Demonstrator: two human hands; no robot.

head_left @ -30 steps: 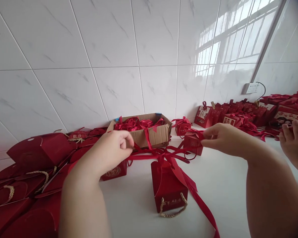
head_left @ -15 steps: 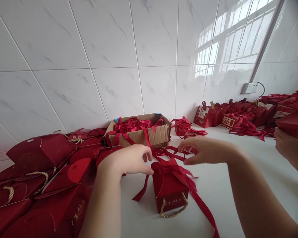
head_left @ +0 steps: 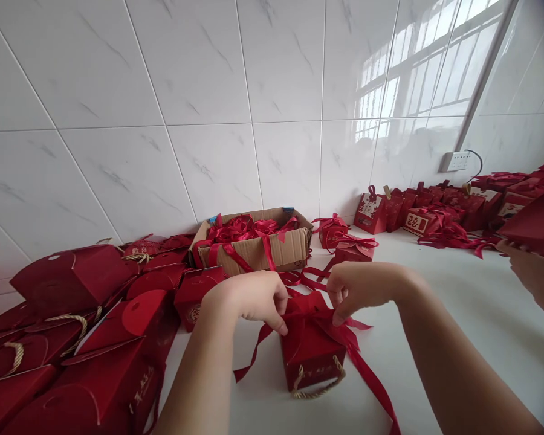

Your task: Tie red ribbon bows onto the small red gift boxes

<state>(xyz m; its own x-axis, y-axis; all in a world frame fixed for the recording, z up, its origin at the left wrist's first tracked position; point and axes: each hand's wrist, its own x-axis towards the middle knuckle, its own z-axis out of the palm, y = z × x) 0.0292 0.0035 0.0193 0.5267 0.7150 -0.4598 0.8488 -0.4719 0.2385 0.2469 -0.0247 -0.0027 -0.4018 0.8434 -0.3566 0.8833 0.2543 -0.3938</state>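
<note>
In front of me on the white table stands a small red gift box (head_left: 310,356) with a gold rope handle (head_left: 320,389). A red ribbon (head_left: 367,374) is tied across its top, its loose tails trailing to both sides. My left hand (head_left: 260,299) pinches the ribbon on the left of the knot. On the other side, my right hand (head_left: 349,293) has thumb and fingers closed on the ribbon's right part. The fingertips partly cover the bow.
A cardboard carton (head_left: 290,248) of red ribbons stands by the tiled wall. Large red boxes (head_left: 118,362) crowd the left. Small boxes (head_left: 372,211) line the back right. At the right edge another person's hand (head_left: 526,272) holds a red box (head_left: 537,223).
Both my hands have come down and inward to the bow, and their fingers have closed on the ribbon. The other person's box has shifted slightly.
</note>
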